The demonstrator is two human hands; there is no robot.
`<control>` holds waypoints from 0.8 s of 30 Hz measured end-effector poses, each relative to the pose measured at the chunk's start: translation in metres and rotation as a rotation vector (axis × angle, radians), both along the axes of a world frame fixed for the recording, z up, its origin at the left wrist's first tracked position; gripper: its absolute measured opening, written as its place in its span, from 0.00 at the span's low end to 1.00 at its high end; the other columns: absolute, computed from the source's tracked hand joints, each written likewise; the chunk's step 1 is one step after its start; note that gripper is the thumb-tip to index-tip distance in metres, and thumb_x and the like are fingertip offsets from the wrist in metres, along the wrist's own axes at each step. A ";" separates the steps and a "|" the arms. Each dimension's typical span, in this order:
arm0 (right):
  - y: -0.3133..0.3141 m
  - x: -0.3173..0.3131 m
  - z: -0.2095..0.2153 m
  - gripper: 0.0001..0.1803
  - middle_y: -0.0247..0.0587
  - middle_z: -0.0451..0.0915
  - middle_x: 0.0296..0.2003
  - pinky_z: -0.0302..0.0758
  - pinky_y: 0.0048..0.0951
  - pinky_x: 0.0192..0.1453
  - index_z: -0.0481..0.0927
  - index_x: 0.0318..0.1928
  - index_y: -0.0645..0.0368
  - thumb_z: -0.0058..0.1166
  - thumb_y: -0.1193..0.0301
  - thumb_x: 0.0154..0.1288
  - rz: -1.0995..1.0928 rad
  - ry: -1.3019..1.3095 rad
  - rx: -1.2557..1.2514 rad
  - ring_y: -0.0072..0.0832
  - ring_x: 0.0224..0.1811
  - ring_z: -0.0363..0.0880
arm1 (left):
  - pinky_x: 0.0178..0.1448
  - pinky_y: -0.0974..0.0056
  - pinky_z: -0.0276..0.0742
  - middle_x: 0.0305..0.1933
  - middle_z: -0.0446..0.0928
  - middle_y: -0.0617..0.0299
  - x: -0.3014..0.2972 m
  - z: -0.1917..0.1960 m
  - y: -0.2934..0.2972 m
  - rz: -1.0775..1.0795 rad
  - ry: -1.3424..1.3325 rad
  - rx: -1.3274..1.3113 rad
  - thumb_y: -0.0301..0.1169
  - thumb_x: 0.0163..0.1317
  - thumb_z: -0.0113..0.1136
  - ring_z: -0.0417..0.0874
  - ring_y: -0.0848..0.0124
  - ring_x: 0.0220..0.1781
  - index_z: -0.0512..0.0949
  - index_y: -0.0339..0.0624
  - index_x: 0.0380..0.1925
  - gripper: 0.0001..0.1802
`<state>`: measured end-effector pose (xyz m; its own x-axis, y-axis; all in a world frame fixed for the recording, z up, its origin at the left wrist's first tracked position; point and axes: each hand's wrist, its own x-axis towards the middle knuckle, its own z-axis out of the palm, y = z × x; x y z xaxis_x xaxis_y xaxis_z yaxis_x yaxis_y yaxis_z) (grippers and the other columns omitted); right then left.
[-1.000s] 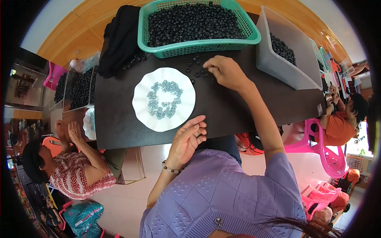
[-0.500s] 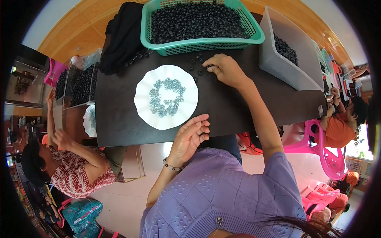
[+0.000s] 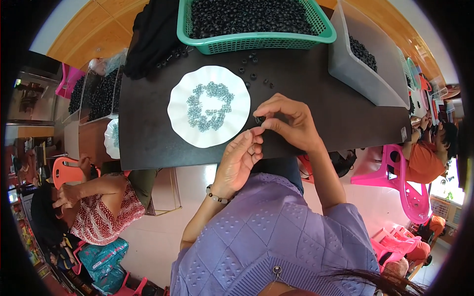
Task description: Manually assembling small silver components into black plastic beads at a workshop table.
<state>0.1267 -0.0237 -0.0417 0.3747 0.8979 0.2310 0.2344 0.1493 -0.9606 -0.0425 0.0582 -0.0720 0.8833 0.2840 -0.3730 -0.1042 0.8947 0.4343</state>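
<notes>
At the front of the dark table, my two hands meet fingertip to fingertip. My right hand (image 3: 294, 123) pinches a small round black part (image 3: 258, 119) between thumb and forefinger. Just beneath it, my left hand (image 3: 241, 159) has its thumb and forefinger pressed together, the other fingers curled; whatever is in that pinch is too small to name. Left of the hands lies a white plate (image 3: 177, 126) with a wavy rim, bearing a ring of tiny clear bluish pieces (image 3: 201, 122). Several loose black parts (image 3: 253, 77) are scattered beyond my right hand.
A green basket (image 3: 256, 43) heaped with black parts stands at the far edge. To its right is a translucent bin (image 3: 365, 81), to its left a black cloth (image 3: 150, 39). People sit at left (image 3: 106, 212) and right (image 3: 419, 160), near a pink stool (image 3: 412, 197).
My right hand has come back from the loose black parts toward me, bringing one to my left fingertips. The left hand has stayed nearly in place. The person at left has lowered an arm.
</notes>
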 end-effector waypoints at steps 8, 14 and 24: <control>-0.004 -0.014 0.006 0.13 0.38 0.83 0.39 0.71 0.31 0.50 0.84 0.39 0.60 0.62 0.82 0.51 0.073 -0.204 0.071 0.30 0.42 0.76 | 0.43 0.72 0.73 0.36 0.77 0.68 -0.005 -0.014 -0.002 0.041 -0.119 -0.014 0.39 0.70 0.54 0.75 0.81 0.35 0.78 0.44 0.42 0.11; -0.008 -0.018 0.010 0.13 0.38 0.83 0.41 0.71 0.31 0.49 0.85 0.40 0.58 0.62 0.82 0.51 0.079 -0.294 0.070 0.31 0.42 0.76 | 0.44 0.71 0.73 0.36 0.76 0.69 -0.005 -0.014 -0.004 0.025 -0.123 -0.013 0.36 0.69 0.57 0.74 0.80 0.35 0.79 0.43 0.44 0.11; -0.009 0.026 -0.004 0.12 0.39 0.82 0.35 0.72 0.30 0.43 0.84 0.43 0.59 0.60 0.77 0.57 -0.214 -0.333 -0.150 0.30 0.38 0.75 | 0.41 0.72 0.69 0.35 0.72 0.70 -0.015 -0.025 0.000 0.014 -0.169 0.022 0.38 0.66 0.60 0.71 0.79 0.36 0.77 0.40 0.43 0.13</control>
